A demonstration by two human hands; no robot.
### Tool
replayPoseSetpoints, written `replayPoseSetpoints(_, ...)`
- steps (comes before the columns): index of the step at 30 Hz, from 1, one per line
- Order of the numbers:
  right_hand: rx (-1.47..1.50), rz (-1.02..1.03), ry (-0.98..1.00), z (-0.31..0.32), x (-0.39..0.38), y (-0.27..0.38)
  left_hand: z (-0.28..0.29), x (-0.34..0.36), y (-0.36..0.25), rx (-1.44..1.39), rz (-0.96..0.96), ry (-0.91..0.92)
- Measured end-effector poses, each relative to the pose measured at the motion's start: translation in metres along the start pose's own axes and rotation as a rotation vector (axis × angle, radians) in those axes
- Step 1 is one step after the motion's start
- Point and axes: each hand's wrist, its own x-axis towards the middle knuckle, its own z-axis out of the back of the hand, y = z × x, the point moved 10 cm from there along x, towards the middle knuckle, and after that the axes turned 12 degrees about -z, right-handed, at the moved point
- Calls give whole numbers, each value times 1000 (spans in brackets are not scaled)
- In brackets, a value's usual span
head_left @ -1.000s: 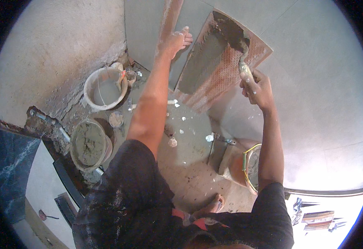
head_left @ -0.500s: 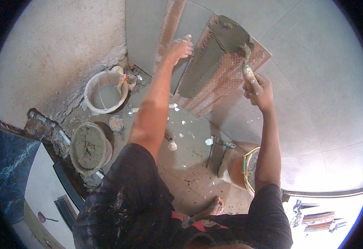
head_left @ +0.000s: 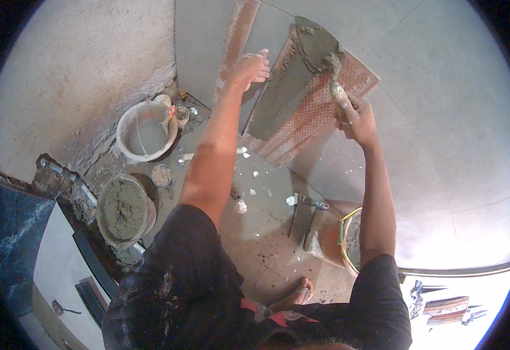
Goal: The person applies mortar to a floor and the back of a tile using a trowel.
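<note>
In my right hand (head_left: pixel 356 119), the fingers are wrapped round the handle of a mortar-caked trowel (head_left: pixel 318 42). Its blade lies against the upper part of a tile (head_left: pixel 301 131) whose reddish, ribbed back faces me. Grey mortar (head_left: pixel 284 93) covers a broad band along the tile's left side; the lower right part is bare. My left hand (head_left: pixel 253 70) is at the tile's left edge, fingers curled and together, apparently gripping that edge; the exact contact is hard to see. The tile stands tilted in front of the grey tiled surface.
At left stand a bucket of greyish water (head_left: pixel 147 131) with a brush, a bucket of mortar (head_left: pixel 125 210) and a small cup (head_left: pixel 161 175). A hammer (head_left: pixel 214 154) lies on the floor. Near my right forearm are a notched trowel (head_left: pixel 301 213) and a bucket with a yellow-green handle (head_left: pixel 331 236).
My right hand and the trowel have moved a little up and left across the tile's mortar. My left hand stays at the tile's edge.
</note>
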Motion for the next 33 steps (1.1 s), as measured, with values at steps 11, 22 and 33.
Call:
replayPoseSetpoints(11, 47, -42, 16, -3, -40, -16, 6, -6, -15, 13, -37, -6)
replayPoseSetpoints(22, -127, -98, 170, -74, -10, -94, 8, 24, 5, 455, -207, 54)
replayPoseSetpoints(33, -516, 279, -239, -29, -36, -15, 37, 70, -9, 1415, -563, 246)
